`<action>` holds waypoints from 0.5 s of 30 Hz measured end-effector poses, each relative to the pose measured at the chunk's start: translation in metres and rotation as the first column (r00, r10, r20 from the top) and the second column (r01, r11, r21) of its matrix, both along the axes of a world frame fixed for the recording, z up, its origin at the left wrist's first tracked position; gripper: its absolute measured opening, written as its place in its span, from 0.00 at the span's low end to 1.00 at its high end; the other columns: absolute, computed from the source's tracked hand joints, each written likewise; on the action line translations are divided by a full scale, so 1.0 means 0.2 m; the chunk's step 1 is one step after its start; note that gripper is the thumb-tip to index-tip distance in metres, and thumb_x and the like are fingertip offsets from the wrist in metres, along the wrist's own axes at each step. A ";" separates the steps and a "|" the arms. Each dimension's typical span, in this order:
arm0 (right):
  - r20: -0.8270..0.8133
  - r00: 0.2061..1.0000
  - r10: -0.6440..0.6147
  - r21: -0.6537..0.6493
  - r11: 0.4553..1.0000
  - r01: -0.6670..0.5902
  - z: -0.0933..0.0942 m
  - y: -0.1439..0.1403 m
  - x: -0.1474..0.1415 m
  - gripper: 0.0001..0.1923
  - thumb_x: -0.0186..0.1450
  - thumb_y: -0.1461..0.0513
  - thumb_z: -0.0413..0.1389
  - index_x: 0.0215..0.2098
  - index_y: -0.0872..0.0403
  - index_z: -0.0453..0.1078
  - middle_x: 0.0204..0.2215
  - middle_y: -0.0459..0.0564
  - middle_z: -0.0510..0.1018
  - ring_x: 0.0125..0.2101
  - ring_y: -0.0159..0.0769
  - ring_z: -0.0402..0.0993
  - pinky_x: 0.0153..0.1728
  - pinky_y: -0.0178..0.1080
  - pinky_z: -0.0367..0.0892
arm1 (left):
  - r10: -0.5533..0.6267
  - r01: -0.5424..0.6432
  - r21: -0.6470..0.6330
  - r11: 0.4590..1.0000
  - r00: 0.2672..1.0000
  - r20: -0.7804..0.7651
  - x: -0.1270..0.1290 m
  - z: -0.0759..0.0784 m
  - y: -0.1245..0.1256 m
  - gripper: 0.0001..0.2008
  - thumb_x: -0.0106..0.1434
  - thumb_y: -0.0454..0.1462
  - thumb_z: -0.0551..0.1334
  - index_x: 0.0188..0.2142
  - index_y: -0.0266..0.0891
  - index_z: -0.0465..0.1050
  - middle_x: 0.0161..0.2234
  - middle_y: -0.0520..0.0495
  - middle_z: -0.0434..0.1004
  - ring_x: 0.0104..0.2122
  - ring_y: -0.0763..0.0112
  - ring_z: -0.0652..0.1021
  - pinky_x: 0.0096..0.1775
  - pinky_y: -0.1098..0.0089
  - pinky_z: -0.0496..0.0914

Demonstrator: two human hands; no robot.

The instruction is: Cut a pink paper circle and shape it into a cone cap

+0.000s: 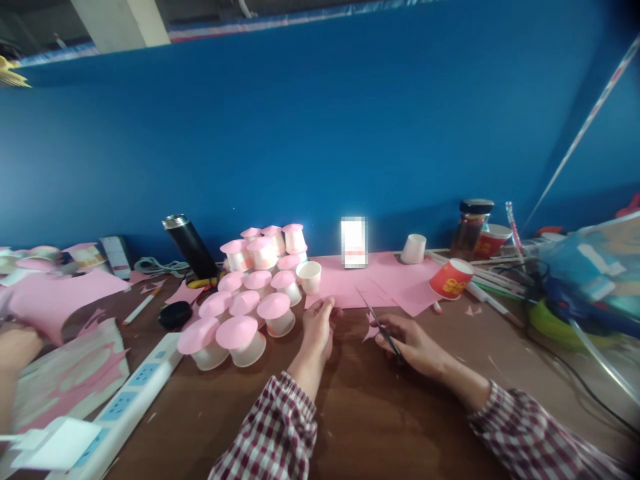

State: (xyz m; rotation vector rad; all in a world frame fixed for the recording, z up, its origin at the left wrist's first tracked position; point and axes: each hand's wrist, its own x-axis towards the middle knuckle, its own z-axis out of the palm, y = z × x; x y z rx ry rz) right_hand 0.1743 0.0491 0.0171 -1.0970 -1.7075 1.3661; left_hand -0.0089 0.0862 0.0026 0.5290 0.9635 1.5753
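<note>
My right hand (407,343) is closed round a pair of dark-handled scissors (384,331), its thin blades pointing forward and left over pink paper. A small pink paper scrap (371,331) lies by the blades. My left hand (319,328) is at the near edge of the pink paper sheets (337,287), thumb up and fingers curled in; whatever it pinches, if anything, is hidden. Left of it stand several paper cups topped with pink paper cones, the nearest a coned cup (277,313). An uncovered white cup (310,277) stands just behind my left hand.
A black flask (190,247) leans behind a black oval object (175,315). A white power strip (125,393) runs along the left. A red cup (451,279) tilts at right, near a white upturned cup (414,249) and a dark jar (470,230). Another person's hand (20,347) shows far left.
</note>
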 end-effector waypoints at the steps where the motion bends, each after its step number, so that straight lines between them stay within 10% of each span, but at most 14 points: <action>1: 0.005 1.000 0.016 -0.012 1.000 -0.016 0.00 0.00 0.00 0.20 0.58 0.53 0.58 0.43 0.58 0.67 0.28 0.49 0.75 0.26 0.31 0.71 0.23 0.31 0.65 | 0.006 -0.006 -0.004 1.000 1.000 0.016 0.00 0.00 0.00 0.13 0.44 0.38 0.70 0.26 0.34 0.70 0.22 0.52 0.71 0.23 0.78 0.73 0.29 0.74 0.70; 15: 0.010 0.997 0.078 -0.045 0.996 -0.078 0.02 0.00 -0.01 0.18 0.57 0.53 0.59 0.39 0.58 0.70 0.29 0.50 0.75 0.23 0.28 0.67 0.23 0.31 0.64 | 0.021 -0.022 0.002 1.000 0.996 0.088 0.00 -0.02 0.00 0.10 0.47 0.36 0.69 0.27 0.35 0.69 0.24 0.51 0.74 0.25 0.76 0.75 0.31 0.74 0.72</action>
